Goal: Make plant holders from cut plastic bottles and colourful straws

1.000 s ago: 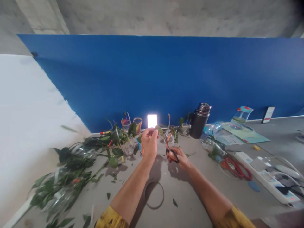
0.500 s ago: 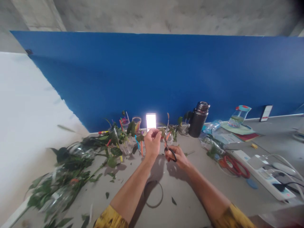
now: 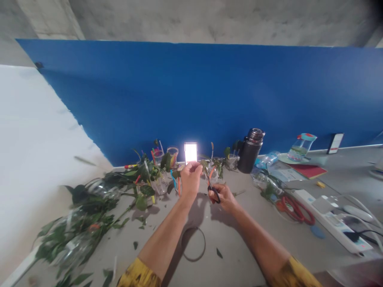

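Note:
My left hand (image 3: 191,177) is closed in a pinch on a green leaf (image 3: 204,164), held up in front of a brightly glowing phone screen (image 3: 190,153). Black-handled scissors (image 3: 214,193) are gripped in my right hand (image 3: 224,196), their blades pointing up beside the leaf. Whether the blades touch it I cannot make out. Behind the hands stands a clear cup (image 3: 213,175) with an orange strip. A round ring (image 3: 194,260) lies on the grey table (image 3: 230,247) between my forearms.
Cut leafy stems (image 3: 89,217) and clear plastic cups crowd the left side. A black thermos (image 3: 250,153) stands at the back right. Farther right are a red-lidded jar (image 3: 300,147), a red booklet (image 3: 309,171), a red cable (image 3: 295,209) and a white power strip (image 3: 332,221).
The scissors have turned slightly in my right hand, so their handles look narrower. My left hand has barely moved. At the right, more of the red booklet shows and less of the pale green sheet.

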Demonstrator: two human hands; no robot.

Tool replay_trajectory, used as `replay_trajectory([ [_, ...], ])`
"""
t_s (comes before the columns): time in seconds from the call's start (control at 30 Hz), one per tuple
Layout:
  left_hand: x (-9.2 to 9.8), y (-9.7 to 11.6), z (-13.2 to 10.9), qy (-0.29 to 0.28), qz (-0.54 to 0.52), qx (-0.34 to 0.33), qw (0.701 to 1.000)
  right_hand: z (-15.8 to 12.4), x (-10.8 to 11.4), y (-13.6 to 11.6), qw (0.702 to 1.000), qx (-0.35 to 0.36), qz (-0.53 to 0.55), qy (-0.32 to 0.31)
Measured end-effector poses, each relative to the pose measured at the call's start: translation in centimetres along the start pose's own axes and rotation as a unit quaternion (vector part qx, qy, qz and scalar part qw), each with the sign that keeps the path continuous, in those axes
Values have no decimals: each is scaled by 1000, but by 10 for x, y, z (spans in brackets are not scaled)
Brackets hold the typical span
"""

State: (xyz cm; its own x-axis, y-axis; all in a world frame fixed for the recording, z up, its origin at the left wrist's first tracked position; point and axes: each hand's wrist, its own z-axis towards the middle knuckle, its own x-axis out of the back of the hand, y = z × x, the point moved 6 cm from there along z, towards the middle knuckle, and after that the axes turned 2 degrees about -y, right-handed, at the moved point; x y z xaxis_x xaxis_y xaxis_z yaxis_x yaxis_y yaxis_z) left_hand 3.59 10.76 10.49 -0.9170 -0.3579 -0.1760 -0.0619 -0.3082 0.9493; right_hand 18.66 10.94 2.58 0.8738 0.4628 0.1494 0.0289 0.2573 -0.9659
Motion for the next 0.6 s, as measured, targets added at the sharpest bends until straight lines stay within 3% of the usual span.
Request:
replay_trajectory([
  [0.27, 5, 0, 3, 25, 5, -5, 1000, -3, -5, -12, 992, 38, -38, -116],
  [0.47, 10, 1, 3, 26, 37, -26, 999, 2, 6, -7, 995, 32, -45, -81],
  [0.6, 4, 2, 1, -12, 42, -18, 999, 3, 7, -2, 998, 20, -8, -66],
])
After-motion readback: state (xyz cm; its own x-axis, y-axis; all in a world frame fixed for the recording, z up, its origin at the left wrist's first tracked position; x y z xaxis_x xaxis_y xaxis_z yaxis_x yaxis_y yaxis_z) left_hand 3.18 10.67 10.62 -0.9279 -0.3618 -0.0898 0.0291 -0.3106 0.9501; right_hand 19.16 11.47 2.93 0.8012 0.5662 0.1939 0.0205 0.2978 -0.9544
